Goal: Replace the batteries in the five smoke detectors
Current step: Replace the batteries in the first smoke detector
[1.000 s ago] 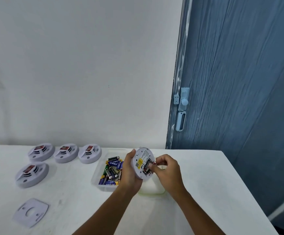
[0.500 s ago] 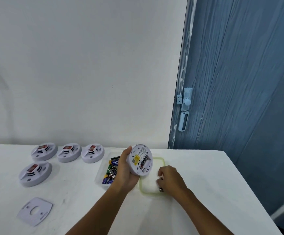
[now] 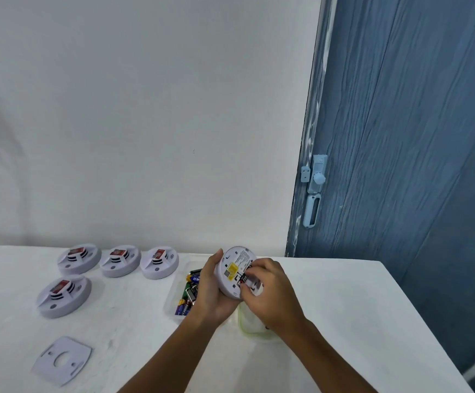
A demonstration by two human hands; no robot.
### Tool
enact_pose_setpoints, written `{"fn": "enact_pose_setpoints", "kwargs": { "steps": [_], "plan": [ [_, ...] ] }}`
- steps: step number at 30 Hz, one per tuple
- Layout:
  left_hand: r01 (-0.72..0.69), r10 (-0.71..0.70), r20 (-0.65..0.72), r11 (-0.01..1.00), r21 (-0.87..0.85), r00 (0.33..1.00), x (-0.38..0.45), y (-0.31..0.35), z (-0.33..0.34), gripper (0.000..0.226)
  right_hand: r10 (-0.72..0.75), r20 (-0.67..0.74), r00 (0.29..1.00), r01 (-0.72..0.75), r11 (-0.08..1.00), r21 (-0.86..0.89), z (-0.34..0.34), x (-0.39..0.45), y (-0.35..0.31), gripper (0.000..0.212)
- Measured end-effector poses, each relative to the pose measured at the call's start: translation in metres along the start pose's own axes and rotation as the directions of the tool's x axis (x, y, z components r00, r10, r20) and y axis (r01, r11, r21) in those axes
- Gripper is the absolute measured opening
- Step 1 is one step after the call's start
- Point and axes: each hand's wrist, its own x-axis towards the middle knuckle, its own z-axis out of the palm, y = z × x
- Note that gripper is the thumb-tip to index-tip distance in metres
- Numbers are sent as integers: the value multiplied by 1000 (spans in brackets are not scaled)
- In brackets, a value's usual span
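My left hand (image 3: 210,290) grips a white round smoke detector (image 3: 230,275) tilted on edge above the table, its back with a yellow label facing me. My right hand (image 3: 270,296) is at the open battery compartment, fingertips curled and pinching a dark battery (image 3: 243,277) there. Several other detectors stand face-up at the left: a back row (image 3: 79,258), (image 3: 120,260), (image 3: 159,262) and one nearer (image 3: 63,296). A clear tray (image 3: 171,296) of loose batteries (image 3: 186,293) lies just left of my hands.
A green-rimmed container (image 3: 249,326) sits under my right hand, mostly hidden. A white mounting plate (image 3: 62,360) lies at the front left. The white table (image 3: 358,321) ends at the right beside a blue door (image 3: 400,137).
My right hand pulled a battery from the detector, lowered to the green-rimmed container, and has come back up to the battery compartment. The left hand kept holding the detector.
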Motion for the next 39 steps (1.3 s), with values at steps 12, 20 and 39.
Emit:
{"fn": "enact_pose_setpoints", "kwargs": {
  "steps": [12, 20, 39],
  "plan": [
    [-27, 29, -31, 996, 88, 999, 3, -2, 3, 46, -9, 47, 999, 12, 998, -58, 0, 4, -4, 25],
    [29, -22, -92, 997, 70, 996, 3, 4, 2, 48, -140, 158, 977, 124, 987, 103, -8, 0, 5, 33],
    [-18, 26, -100, 997, 73, 995, -2, 32, -17, 46, 532, 231, 815, -516, 847, -130, -2, 1, 55, 17]
  ]
}}
